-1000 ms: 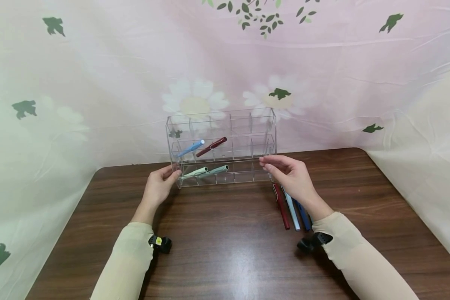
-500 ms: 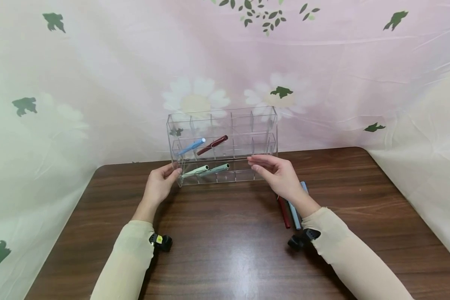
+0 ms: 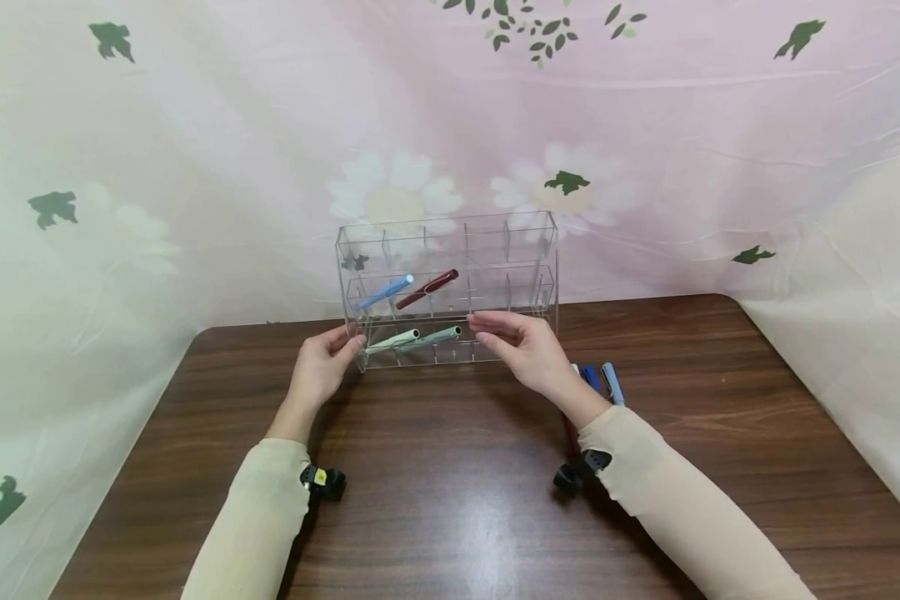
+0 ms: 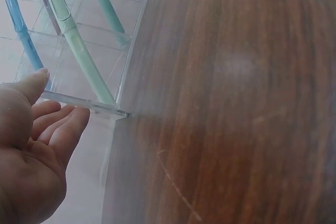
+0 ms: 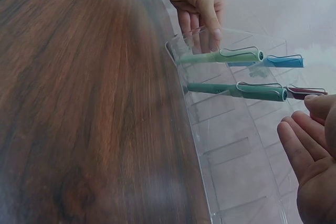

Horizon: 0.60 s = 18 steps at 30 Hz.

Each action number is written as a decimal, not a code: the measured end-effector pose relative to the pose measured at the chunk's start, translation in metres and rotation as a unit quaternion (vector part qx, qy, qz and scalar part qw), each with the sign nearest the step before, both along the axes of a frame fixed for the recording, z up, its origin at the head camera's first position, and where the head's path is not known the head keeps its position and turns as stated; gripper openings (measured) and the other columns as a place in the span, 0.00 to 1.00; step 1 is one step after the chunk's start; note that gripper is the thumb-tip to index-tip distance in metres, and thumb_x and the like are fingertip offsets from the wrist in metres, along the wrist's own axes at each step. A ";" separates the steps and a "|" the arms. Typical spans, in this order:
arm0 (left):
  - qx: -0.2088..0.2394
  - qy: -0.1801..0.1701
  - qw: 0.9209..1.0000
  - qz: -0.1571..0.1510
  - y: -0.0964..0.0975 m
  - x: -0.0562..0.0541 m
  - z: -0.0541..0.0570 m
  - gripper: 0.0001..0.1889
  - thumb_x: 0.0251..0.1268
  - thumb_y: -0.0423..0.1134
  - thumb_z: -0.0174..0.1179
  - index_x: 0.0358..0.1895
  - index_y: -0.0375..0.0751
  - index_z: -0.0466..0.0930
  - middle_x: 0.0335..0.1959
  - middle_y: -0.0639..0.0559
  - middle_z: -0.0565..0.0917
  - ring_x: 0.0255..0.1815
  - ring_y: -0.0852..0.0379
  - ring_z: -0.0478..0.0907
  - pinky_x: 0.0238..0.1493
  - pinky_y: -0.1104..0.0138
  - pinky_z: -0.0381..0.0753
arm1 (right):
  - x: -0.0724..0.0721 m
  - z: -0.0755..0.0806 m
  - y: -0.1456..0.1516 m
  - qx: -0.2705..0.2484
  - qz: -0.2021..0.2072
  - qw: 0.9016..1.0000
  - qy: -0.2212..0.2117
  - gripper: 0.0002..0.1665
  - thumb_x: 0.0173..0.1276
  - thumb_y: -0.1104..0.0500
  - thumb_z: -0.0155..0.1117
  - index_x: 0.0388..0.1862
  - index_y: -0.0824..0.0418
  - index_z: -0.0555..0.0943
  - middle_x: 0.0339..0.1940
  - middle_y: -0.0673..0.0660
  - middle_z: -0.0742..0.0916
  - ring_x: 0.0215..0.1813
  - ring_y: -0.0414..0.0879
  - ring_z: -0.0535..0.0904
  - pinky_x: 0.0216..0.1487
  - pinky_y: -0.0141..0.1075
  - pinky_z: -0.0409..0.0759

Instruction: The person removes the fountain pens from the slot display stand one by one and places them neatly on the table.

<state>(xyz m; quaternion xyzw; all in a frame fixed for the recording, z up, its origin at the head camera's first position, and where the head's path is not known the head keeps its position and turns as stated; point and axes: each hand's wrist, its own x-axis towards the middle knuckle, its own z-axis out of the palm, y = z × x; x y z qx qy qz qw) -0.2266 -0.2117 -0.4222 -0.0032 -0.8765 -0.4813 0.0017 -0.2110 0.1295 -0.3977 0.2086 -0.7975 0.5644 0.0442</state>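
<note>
A clear tiered pen rack stands at the back of the table. Its left end is held by my left hand, thumb in front and fingers outside the side panel. In the upper compartments lean a light blue pen and a dark red pen. Below them, a pale green pen and a darker green pen lean in the front row. My right hand hovers before the rack's middle, fingers loosely bent and holding nothing. Near its fingertips are the dark red and darker green pens.
Beside the right forearm lie several more pens, partly hidden: a light blue pen, a dark blue pen and a red pen. The brown wooden table meets a patterned cloth backdrop behind the rack.
My right hand has moved left along the rack's front, from its right end to the middle. The forearm now covers different loose pens. The left hand stays on the rack.
</note>
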 end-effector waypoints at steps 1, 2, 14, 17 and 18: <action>0.000 0.001 1.000 0.000 0.000 0.000 0.000 0.27 0.86 0.45 0.58 0.77 0.31 0.74 0.70 0.33 0.82 0.71 0.39 0.83 0.70 0.45 0.85 | -0.001 0.000 -0.002 0.000 0.001 1.000 -0.001 0.21 0.79 0.64 0.69 0.68 0.66 0.85 0.64 0.62 0.91 0.64 0.58 0.89 0.60 0.29 0.88; -0.001 0.000 1.000 0.001 0.000 0.000 0.000 0.27 0.86 0.46 0.58 0.77 0.31 0.74 0.70 0.33 0.82 0.71 0.39 0.83 0.70 0.45 0.85 | -0.002 0.000 -0.003 0.001 0.002 1.000 -0.001 0.21 0.79 0.64 0.69 0.68 0.66 0.84 0.64 0.63 0.90 0.64 0.58 0.89 0.62 0.32 0.89; -0.007 0.005 1.000 -0.005 0.000 0.001 0.001 0.27 0.86 0.45 0.58 0.76 0.31 0.75 0.69 0.33 0.83 0.70 0.39 0.83 0.69 0.44 0.85 | -0.010 -0.003 -0.018 0.021 0.011 0.999 -0.029 0.22 0.80 0.62 0.68 0.70 0.63 0.84 0.65 0.60 0.90 0.65 0.56 0.89 0.60 0.37 0.90; -0.007 0.006 1.000 -0.003 0.000 0.000 0.000 0.27 0.86 0.46 0.59 0.76 0.31 0.75 0.69 0.33 0.83 0.70 0.39 0.83 0.70 0.45 0.85 | -0.010 -0.005 -0.023 0.031 0.013 0.999 -0.032 0.22 0.80 0.63 0.67 0.70 0.62 0.85 0.65 0.59 0.90 0.64 0.54 0.89 0.56 0.31 0.89; -0.008 0.007 1.000 -0.004 0.000 0.000 0.000 0.27 0.86 0.46 0.59 0.76 0.31 0.75 0.69 0.33 0.83 0.70 0.39 0.83 0.70 0.45 0.85 | -0.010 -0.005 -0.024 0.036 0.011 0.999 -0.031 0.21 0.80 0.63 0.67 0.69 0.62 0.85 0.65 0.59 0.90 0.63 0.54 0.90 0.55 0.30 0.88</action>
